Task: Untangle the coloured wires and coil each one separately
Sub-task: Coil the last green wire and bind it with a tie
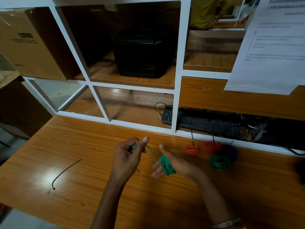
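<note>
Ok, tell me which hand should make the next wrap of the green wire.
Left. The left hand already pinches the green wire's free end, while the right hand is spread straight as the form, with the green coil wound round its fingers. Probably the left should keep winding.

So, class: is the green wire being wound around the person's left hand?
No: the green wire is wrapped around the right hand; the left hand pinches its free end.

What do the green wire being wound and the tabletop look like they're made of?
Green wire: apparently plastic-sheathed, thin and flexible, since it wraps snugly around the right hand. Tabletop: wood-grain surface, probably glossy laminate, given the bright glare patch.
</note>
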A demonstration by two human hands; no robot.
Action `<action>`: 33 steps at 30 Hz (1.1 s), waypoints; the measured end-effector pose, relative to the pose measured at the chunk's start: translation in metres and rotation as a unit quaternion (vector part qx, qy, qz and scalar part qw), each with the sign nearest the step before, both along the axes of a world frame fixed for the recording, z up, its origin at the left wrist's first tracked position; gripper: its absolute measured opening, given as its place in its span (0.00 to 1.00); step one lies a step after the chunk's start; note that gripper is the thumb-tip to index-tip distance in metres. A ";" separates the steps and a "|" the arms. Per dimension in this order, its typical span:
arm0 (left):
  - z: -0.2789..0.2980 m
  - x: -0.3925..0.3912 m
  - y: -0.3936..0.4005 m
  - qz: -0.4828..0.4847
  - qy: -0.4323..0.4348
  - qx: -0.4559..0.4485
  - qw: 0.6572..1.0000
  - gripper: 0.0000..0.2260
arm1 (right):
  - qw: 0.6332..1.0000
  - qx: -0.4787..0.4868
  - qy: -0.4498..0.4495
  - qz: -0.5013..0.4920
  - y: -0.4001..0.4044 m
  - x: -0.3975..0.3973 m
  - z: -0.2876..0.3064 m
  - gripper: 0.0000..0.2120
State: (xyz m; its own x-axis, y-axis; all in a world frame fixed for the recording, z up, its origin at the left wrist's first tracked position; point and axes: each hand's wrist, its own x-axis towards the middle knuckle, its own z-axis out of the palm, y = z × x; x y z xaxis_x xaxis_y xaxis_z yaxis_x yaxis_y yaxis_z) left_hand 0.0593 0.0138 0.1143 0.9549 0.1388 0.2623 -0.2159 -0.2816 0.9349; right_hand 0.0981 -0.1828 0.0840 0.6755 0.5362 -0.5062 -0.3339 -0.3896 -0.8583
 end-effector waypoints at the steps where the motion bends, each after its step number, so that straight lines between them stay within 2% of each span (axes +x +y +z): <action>1: 0.000 0.001 0.000 0.003 -0.002 0.006 1.000 0.17 | 0.998 -0.006 0.018 0.055 0.004 -0.004 0.005 0.50; 4: -0.004 0.004 0.002 0.011 0.006 0.019 1.000 0.16 | 0.984 0.027 0.059 0.166 0.013 -0.009 0.013 0.59; 8: -0.013 0.007 0.010 0.059 0.016 0.022 0.998 0.16 | 0.940 0.242 0.148 0.192 0.012 -0.006 0.013 0.62; 12: -0.022 0.004 0.005 0.048 0.033 0.012 0.998 0.15 | 0.872 0.443 0.183 0.101 0.010 -0.003 0.022 0.57; 15: -0.033 0.004 -0.002 -0.030 0.044 0.016 0.998 0.18 | 0.793 0.576 0.198 -0.007 0.008 -0.001 0.027 0.53; 17: -0.041 0.003 -0.007 -0.086 0.085 0.031 0.992 0.19 | 0.769 0.609 0.169 -0.091 0.004 0.002 0.029 0.49; 19: -0.045 0.000 -0.010 -0.127 0.121 0.059 0.983 0.18 | 0.790 0.571 0.115 -0.193 0.000 0.007 0.030 0.43; 20: -0.045 -0.002 -0.011 -0.152 0.133 0.081 0.976 0.18 | 0.820 0.516 0.076 -0.238 -0.001 0.011 0.027 0.41; 22: -0.043 -0.005 -0.011 -0.208 0.146 0.138 0.957 0.18 | 0.901 0.327 -0.031 -0.284 -0.001 0.018 0.017 0.39; 23: -0.041 -0.007 -0.010 -0.229 0.147 0.151 0.950 0.18 | 0.929 0.223 -0.078 -0.283 -0.001 0.020 0.011 0.39; 25: -0.031 -0.011 -0.007 -0.243 0.130 0.111 0.955 0.19 | 0.957 0.094 -0.113 -0.252 -0.004 0.020 0.003 0.41; 27: -0.020 -0.012 -0.006 -0.222 0.096 0.046 0.969 0.19 | 0.972 0.049 -0.100 -0.207 -0.007 0.012 0.006 0.41; 29: -0.016 -0.006 -0.005 -0.170 0.065 0.034 0.983 0.18 | 0.981 0.052 -0.065 -0.174 -0.007 0.003 0.011 0.37; 31: -0.017 -0.002 -0.005 -0.102 0.025 0.047 0.993 0.17 | 0.985 0.058 -0.075 -0.142 -0.005 -0.006 0.014 0.28; 33: -0.018 0.000 -0.004 -0.066 -0.014 0.053 0.996 0.14 | 0.984 0.120 -0.074 -0.107 -0.004 -0.012 0.015 0.18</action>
State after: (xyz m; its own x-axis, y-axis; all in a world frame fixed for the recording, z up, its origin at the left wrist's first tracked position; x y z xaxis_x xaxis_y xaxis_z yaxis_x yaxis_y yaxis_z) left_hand 0.0595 0.0097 0.0966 0.9552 -0.0167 0.2955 -0.2829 -0.3453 0.8949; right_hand 0.0861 -0.1866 0.0989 0.8425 0.4657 -0.2706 -0.2512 -0.1048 -0.9623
